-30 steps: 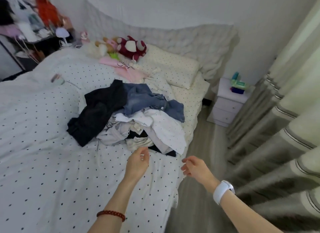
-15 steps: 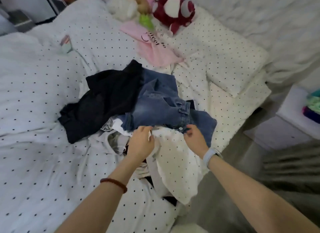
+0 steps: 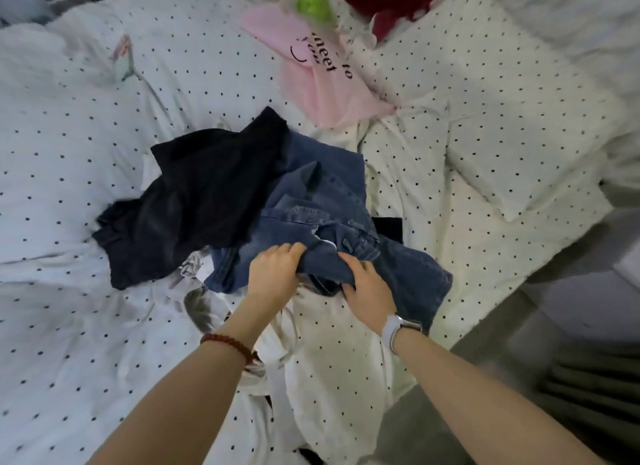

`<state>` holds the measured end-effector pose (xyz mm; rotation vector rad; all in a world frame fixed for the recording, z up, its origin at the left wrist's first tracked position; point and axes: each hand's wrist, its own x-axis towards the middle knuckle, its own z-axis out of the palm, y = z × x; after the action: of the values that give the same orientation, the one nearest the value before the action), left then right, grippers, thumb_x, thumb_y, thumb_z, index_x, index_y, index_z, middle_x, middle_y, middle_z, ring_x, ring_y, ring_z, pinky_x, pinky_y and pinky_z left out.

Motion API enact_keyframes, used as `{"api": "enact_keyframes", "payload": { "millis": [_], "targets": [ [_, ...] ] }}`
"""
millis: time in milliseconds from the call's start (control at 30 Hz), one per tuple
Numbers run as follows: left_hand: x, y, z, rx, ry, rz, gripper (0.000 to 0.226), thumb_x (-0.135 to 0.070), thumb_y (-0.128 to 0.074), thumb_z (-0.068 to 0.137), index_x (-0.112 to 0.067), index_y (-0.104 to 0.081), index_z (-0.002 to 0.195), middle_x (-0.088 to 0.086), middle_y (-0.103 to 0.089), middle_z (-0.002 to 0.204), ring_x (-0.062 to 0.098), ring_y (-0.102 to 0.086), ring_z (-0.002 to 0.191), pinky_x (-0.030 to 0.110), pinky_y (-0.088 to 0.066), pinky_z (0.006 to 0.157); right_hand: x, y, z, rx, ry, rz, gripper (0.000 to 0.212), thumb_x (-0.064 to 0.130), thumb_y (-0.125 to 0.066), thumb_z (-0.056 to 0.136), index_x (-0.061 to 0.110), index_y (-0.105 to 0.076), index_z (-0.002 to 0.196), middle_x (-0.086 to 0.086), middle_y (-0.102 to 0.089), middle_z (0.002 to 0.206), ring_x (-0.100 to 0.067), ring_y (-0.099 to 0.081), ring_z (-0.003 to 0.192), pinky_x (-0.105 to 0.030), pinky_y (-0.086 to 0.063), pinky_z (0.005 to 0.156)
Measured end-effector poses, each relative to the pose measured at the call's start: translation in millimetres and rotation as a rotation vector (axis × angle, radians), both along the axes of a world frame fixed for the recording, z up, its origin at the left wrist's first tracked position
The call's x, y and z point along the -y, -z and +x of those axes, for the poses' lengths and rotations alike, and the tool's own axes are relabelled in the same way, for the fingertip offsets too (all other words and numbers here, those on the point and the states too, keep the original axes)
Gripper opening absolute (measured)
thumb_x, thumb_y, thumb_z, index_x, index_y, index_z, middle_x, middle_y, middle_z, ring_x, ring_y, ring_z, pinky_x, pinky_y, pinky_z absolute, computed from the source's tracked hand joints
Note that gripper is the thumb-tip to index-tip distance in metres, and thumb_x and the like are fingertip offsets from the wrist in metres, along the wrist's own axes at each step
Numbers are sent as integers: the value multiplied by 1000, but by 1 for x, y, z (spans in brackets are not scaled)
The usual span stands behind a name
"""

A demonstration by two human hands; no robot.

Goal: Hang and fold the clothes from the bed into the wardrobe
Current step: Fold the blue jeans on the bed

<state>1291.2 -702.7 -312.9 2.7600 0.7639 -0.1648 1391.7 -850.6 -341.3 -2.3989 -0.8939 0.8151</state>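
Your left hand point(image 3: 273, 274) and right hand point(image 3: 367, 288) both have a curled grip on the near edge of the denim garment point(image 3: 322, 201), atop the clothes pile point(image 3: 221, 222) mid-bed point(image 3: 69, 153); beyond lies a pink garment point(image 3: 322, 90).

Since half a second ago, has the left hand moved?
Yes. The left hand went from the white dotted garment up the pile onto the jeans.
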Motion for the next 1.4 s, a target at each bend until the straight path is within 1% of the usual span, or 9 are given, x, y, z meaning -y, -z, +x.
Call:
{"api": "enact_keyframes", "payload": {
  "millis": [300, 533, 633, 733, 833, 1000, 1100, 1300, 1400],
  "targets": [
    [15, -99, -95, 267, -255, -196, 39, -6, -59, 86, -9, -47, 123, 13, -66, 94, 31, -61, 80, 38, -46, 67, -6, -111, -44, -25, -85, 392, 45, 16, -65, 83, 24, -54, 126, 3, -60, 121, -17, -56, 110, -30, -46, 92],
    [113, -97, -257, 47, -212, -281, 31, -23, -57, 91, -13, -43, 117, 8, -66, 97, 26, -61, 84, 32, -39, 63, 69, -124, -153, -205, -563, 6, 18, 33, -64, 84, 24, -61, 99, 2, -66, 98, -18, -60, 92, -31, -49, 78],
    [181, -72, -343, -27, -270, -420, 22, -25, -53, 94, -17, -40, 110, 6, -64, 91, 13, -54, 65, 27, -39, 59, 113, -115, -225, -248, -780, -175, 17, 37, -60, 88, 21, -55, 91, 3, -59, 89, -16, -55, 84, -26, -39, 64],
    [245, -55, -437, -4, -496, -456, 15, -25, -49, 96, -18, -41, 106, -6, -57, 77, 15, -55, 64, 18, -33, 53, 142, -105, -302, -203, -914, -194, 22, 41, -56, 90, 19, -50, 95, -2, -58, 91, -22, -55, 83, -31, -37, 65],
    [286, -58, -517, 26, -858, -416, 18, -23, -50, 95, -25, -35, 105, 1, -57, 85, 24, -56, 78, 28, -33, 60, 149, -106, -380, -218, -958, -79, 23, 41, -53, 91, 21, -43, 98, -6, -57, 91, -26, -56, 84, -33, -38, 65],
    [359, -80, -614, 190, -1410, -331, 22, -13, -52, 93, -16, -33, 104, 14, -58, 87, 33, -58, 78, 33, -34, 62, 161, -110, -509, -379, -1191, -90, 45, 40, -52, 92, 12, -43, 125, -11, -59, 115, -27, -57, 102, -37, -47, 88],
    [410, -84, -643, 354, -1663, -256, 18, -5, -50, 91, -9, -46, 108, 15, -62, 97, 40, -59, 93, 37, -37, 70, 177, -114, -547, -509, -1307, -101, 56, 39, -60, 89, 19, -38, 136, -1, -50, 133, -18, -48, 121, -25, -38, 97],
    [451, -93, -620, 656, -1740, -309, 23, -3, -52, 92, -23, -47, 80, -3, -55, 77, 26, -54, 82, 30, -37, 68, 193, -94, -521, -607, -1365, -45, 90, 25, -72, 79, 18, -15, 148, 2, -31, 149, -13, -35, 134, -34, -32, 112],
    [440, -105, -590, 745, -1573, -348, 27, -1, -50, 92, -27, -52, 87, -12, -61, 86, 4, -56, 79, 15, -41, 67, 187, -91, -489, -635, -1185, -40, 75, 29, -75, 76, 26, -33, 138, 0, -45, 138, -15, -46, 126, -36, -39, 106]
  ]
}}
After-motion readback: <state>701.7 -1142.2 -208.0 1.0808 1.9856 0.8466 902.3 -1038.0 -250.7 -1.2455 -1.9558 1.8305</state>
